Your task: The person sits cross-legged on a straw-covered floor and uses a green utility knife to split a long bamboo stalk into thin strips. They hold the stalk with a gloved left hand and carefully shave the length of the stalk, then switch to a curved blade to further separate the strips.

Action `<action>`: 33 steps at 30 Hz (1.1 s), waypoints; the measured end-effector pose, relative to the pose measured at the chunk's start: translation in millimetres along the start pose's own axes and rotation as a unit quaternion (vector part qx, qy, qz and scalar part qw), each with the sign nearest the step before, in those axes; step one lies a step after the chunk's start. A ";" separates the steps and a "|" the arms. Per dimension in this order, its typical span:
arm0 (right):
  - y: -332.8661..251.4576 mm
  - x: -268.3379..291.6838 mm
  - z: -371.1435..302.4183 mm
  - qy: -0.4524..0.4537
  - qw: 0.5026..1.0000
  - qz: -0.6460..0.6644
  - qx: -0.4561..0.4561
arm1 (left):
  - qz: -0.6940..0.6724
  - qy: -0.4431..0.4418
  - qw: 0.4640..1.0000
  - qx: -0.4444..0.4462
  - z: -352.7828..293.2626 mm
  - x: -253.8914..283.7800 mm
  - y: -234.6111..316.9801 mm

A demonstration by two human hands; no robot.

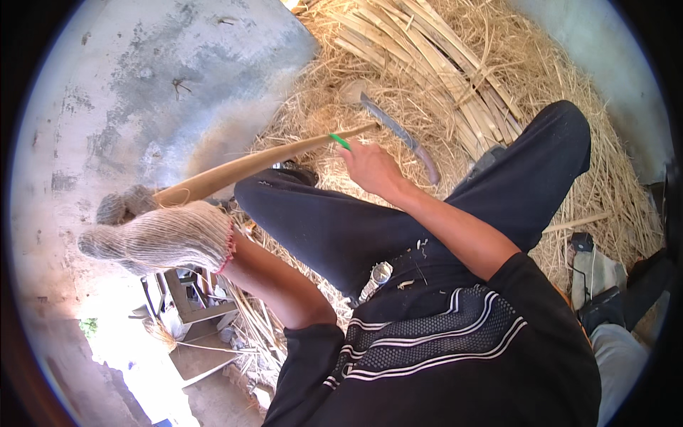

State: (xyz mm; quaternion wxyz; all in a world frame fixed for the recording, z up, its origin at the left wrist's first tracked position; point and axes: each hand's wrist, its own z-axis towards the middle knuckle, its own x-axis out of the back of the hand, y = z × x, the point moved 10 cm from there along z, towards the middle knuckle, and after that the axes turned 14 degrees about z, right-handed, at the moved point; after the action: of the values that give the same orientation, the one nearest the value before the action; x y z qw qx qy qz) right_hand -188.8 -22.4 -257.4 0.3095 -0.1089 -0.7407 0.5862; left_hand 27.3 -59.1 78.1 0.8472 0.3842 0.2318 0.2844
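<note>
A long, pale brown strip of split bamboo or wood [256,165] slants across in front of me, its far end tapering. My left hand [153,235], in a grey knitted glove with a red cuff edge, is closed round its near, wider end at the left. My bare right hand [373,169] is closed on a slim green tool [341,141], whose tip touches or lies very near the strip's far part. The fist hides the rest of the tool. Beyond the right hand a curved knife [402,132] with a brownish handle lies on the straw-like shavings.
A bundle of flat split strips [455,78] lies on the shavings [569,192] at the far right. A pale, stained wall [178,78] stands at the left. What looks like a silver wristwatch [377,279] rests by my lap. A wooden frame [192,309] is at lower left.
</note>
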 end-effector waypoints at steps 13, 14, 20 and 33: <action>13.1 31.2 23.5 0.088 0.996 -0.034 -0.008 | -0.098 -0.076 0.991 -0.056 -6.9 -17.9 19.8; -5.8 22.8 14.2 0.052 0.998 0.018 0.015 | -0.113 -0.099 0.986 -0.068 -4.7 -20.4 19.5; -166.9 43.0 -86.6 -0.064 0.961 0.192 0.190 | -0.321 -0.307 0.891 -0.094 -4.4 -50.2 28.2; -137.6 37.3 -91.0 0.057 0.987 0.087 0.124 | -0.388 -0.404 0.825 -0.076 -16.9 -67.3 45.1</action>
State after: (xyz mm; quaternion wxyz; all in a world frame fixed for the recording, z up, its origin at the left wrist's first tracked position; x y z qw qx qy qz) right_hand -137.0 30.3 -105.3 0.3104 -0.1670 -0.6307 0.6913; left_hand -45.9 -70.3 115.0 0.9320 0.2778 -0.0234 -0.2318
